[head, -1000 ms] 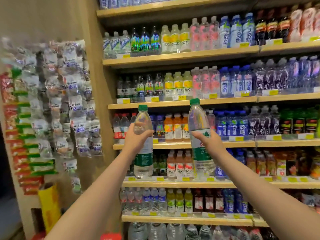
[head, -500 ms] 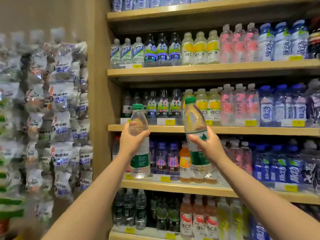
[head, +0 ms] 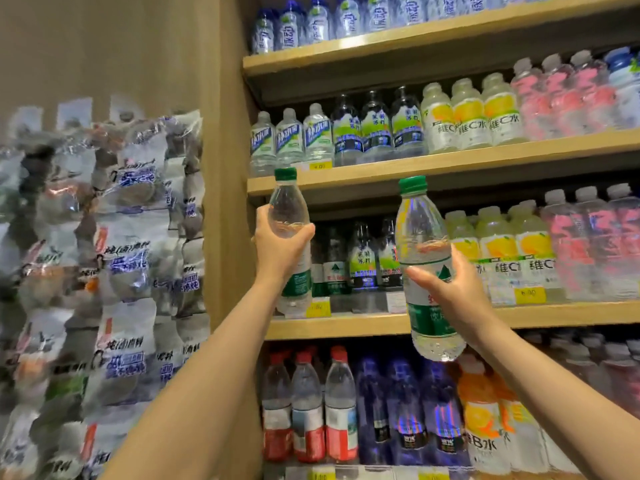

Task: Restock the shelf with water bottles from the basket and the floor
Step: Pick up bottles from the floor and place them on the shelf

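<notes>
I hold two clear water bottles with green caps and green labels, both upright in front of the wooden shelf (head: 332, 325). My left hand (head: 277, 249) grips the left bottle (head: 289, 216) around its middle, at the far left end of the shelf bay. My right hand (head: 446, 289) grips the right bottle (head: 424, 237) by its label, a little lower and to the right. Behind the bottles, on the same shelf level, stand similar green-labelled bottles (head: 334, 268) and darker soda-water bottles. The basket and the floor are out of view.
Shelves above and below are packed with drinks: yellow vitamin drinks (head: 498, 251), pink ones (head: 595, 244), red-capped water bottles (head: 308, 410) below. A wooden upright (head: 228, 202) bounds the bay on the left. Hanging snack packets (head: 114, 271) cover the wall further left.
Both hands have risen with their bottles, and the view has tilted up and closed in on the shelf. The bottles now stand level with the shelf holding the green-labelled bottles.
</notes>
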Demonstrator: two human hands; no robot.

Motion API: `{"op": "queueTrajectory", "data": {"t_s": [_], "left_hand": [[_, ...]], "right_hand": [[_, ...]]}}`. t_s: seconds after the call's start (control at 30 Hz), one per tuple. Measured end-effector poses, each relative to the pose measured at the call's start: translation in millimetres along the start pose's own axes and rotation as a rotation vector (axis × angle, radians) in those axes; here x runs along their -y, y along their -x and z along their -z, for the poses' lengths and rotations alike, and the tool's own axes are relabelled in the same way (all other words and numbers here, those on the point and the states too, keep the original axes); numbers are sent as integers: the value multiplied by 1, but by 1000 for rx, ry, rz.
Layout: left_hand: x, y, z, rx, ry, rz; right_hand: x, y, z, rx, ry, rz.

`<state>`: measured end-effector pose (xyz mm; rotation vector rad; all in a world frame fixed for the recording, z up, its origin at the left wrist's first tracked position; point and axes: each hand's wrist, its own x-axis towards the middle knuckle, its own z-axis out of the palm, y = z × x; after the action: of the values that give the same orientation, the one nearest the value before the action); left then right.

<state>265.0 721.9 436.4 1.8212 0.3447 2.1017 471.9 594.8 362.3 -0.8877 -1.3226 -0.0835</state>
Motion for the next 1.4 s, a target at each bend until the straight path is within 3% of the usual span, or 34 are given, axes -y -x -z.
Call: {"op": "queueTrajectory", "data": {"t_s": [0.27, 0.53, 0.67, 1.13, 1.2, 1.33, 1.4], "left_hand": [[83, -54, -14, -120, -48, -58], [153, -48, -20, -156, -225, 180], [164, -57, -17, -139, -382, 307], [164, -59, -20, 9, -579, 378], [160, -53, -18, 48, -666, 308], [154, 1, 2, -56, -617, -112], [163, 31, 17, -44, -676, -185]], "right_hand": [[-44, -46, -35, -23, 34, 24], [-76, -77, -58, 60, -38, -1], [-77, -85, -62, 58, -71, -4], [-65, -85, -79, 81, -100, 17], [-59, -87, -86, 110, -93, 51], [-48, -89, -106, 108, -69, 170], [-42, -92, -123, 129, -113, 223]]}}
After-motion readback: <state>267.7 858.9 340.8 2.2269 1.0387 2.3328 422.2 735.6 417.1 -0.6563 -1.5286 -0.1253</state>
